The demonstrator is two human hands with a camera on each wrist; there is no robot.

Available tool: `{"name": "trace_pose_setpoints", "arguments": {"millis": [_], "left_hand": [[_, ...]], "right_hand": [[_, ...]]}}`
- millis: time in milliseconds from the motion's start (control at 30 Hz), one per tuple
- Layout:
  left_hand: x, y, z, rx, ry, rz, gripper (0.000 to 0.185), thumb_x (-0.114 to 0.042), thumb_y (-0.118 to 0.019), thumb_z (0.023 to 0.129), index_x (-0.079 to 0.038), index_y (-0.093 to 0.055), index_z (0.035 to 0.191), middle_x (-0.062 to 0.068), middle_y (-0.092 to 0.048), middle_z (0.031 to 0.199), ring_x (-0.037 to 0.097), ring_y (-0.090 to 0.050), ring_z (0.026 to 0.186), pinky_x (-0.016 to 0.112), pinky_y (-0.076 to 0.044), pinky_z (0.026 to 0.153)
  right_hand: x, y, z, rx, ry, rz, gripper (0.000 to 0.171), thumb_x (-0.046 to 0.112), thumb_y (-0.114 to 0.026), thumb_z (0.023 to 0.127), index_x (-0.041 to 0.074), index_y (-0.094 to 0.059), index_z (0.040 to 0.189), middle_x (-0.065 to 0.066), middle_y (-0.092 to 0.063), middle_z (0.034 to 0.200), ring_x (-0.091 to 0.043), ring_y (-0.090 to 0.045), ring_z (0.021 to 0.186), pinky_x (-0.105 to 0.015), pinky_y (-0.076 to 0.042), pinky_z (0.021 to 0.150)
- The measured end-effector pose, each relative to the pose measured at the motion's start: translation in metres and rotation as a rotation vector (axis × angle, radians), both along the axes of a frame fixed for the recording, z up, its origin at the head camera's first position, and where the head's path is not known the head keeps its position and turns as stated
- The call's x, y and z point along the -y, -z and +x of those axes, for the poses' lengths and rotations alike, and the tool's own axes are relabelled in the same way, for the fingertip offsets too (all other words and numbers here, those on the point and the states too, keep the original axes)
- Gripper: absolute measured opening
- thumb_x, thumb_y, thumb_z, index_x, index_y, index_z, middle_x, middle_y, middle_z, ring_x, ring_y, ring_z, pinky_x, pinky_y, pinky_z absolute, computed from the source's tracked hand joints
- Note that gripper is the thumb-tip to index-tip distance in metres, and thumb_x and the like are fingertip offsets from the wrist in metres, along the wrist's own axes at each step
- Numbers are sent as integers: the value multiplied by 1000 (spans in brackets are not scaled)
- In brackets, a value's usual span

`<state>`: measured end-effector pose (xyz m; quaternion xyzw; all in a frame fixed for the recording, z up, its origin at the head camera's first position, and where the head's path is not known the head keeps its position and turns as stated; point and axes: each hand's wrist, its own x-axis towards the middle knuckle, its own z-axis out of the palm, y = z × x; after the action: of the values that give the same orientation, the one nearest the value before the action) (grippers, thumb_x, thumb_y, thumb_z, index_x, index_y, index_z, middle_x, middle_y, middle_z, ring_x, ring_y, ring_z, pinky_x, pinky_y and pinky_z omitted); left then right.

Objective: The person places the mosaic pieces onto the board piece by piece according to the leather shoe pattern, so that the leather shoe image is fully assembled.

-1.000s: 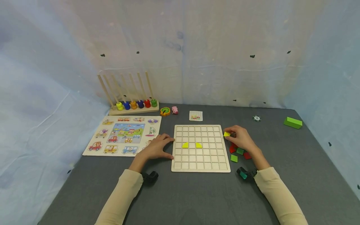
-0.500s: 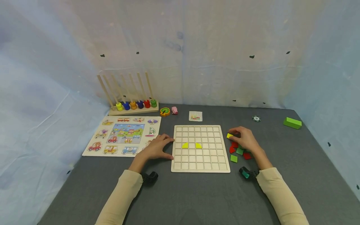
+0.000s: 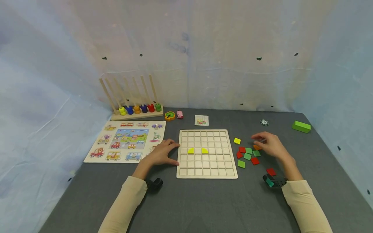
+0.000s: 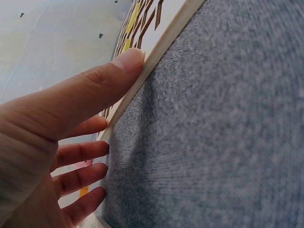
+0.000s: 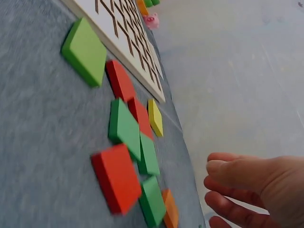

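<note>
My left hand [image 3: 160, 153] rests against the left edge of a wooden grid board [image 3: 207, 174]; in the left wrist view its thumb [image 4: 128, 60] touches the rim, fingers loosely extended. Two yellow tiles [image 3: 190, 151], each with one rounded corner, sit in separate cells. Off the board's right side lies a yellow square tile [image 3: 237, 141]. My right hand [image 3: 271, 145] hovers above the table with loosely bent fingers and holds nothing. Below it is an orange tile [image 3: 257, 147], partly covered in the head view. Red tiles [image 5: 116, 178] and green tiles [image 5: 124, 128] lie loosely grouped nearby.
A picture puzzle board [image 3: 102, 158] lies left, partly under my left hand. Behind stand a peg rack with coloured rings [image 3: 137, 115], a toy tree [image 3: 169, 116], a pink pig [image 3: 179, 114] and a pattern card [image 3: 201, 120]. A chip [image 3: 264, 122] and green block [image 3: 301, 127] lie right.
My right hand has carried the yellow square tile slightly right, set it down on the table and let go. It has then moved further right. My left hand stays at the board.
</note>
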<state>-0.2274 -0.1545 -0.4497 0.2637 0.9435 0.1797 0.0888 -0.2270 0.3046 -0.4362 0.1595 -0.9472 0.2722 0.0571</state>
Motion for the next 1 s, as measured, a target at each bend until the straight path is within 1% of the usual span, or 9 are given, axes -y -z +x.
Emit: {"name": "trace_pose_setpoints", "arguments": {"millis": [100, 200, 333, 433, 533, 667, 867, 1000], "left_hand": [[1, 0, 0, -2, 0, 2, 80, -54, -75, 70, -17, -49, 135, 6, -46, 127, 25, -43, 115, 46, -36, 96], [1, 0, 0, 1, -2, 6, 80, -54, -75, 70, -16, -49, 136, 6, -46, 127, 25, -43, 115, 46, -36, 97], [1, 0, 0, 4, -5, 5, 80, -54, -75, 70, -17, -49, 136, 6, -46, 127, 25, -42, 116, 46, -36, 97], [1, 0, 1, 3, -3, 4, 80, -53, -76, 70, -16, -49, 135, 6, -46, 127, 25, -42, 116, 46, -36, 97], [0, -1, 1, 4, 0, 4, 80, -53, -76, 70, -16, -49, 135, 7, -46, 127, 25, -42, 116, 46, -36, 98], [0, -2, 2, 3, -3, 1, 80, -53, -76, 70, -16, -49, 136, 6, -46, 127, 25, -42, 116, 46, -36, 98], [0, -2, 2, 12, -9, 3, 80, -53, -76, 70, -17, -49, 135, 6, -46, 128, 25, -42, 116, 46, -35, 98], [-1, 0, 1, 13, -7, -2, 80, -53, -76, 69, -17, -49, 136, 6, -46, 128, 25, -42, 116, 46, -36, 98]], "right_hand": [[-6, 0, 3, 11, 1, 21, 24, 4, -64, 86, -3, -64, 109, -20, -60, 103, -34, -58, 90, -49, -49, 76], [-9, 3, 2, 19, 27, 46, 27, 11, -66, 85, -4, -65, 108, -16, -62, 93, -28, -58, 79, -43, -48, 68], [-9, 10, -1, 70, 96, 103, 36, 24, -67, 86, -4, -63, 108, -11, -60, 82, -18, -51, 65, -32, -40, 57], [-8, 13, -2, 132, 144, 145, 42, 30, -66, 86, -4, -61, 109, -10, -59, 80, -17, -48, 63, -30, -37, 54], [-6, 14, -3, 166, 171, 166, 42, 30, -67, 84, -3, -61, 108, -10, -59, 81, -17, -49, 62, -30, -37, 53], [-3, 12, -4, 153, 149, 150, 38, 26, -68, 84, -4, -62, 107, -12, -62, 83, -20, -54, 66, -33, -41, 55], [11, 6, -6, 83, 83, 93, 32, 19, -69, 83, -5, -65, 104, -13, -63, 86, -23, -57, 74, -40, -46, 64], [30, 0, -4, 41, 4, 49, 31, 17, -70, 83, -4, -65, 105, -15, -62, 92, -28, -58, 83, -44, -48, 72]]}}
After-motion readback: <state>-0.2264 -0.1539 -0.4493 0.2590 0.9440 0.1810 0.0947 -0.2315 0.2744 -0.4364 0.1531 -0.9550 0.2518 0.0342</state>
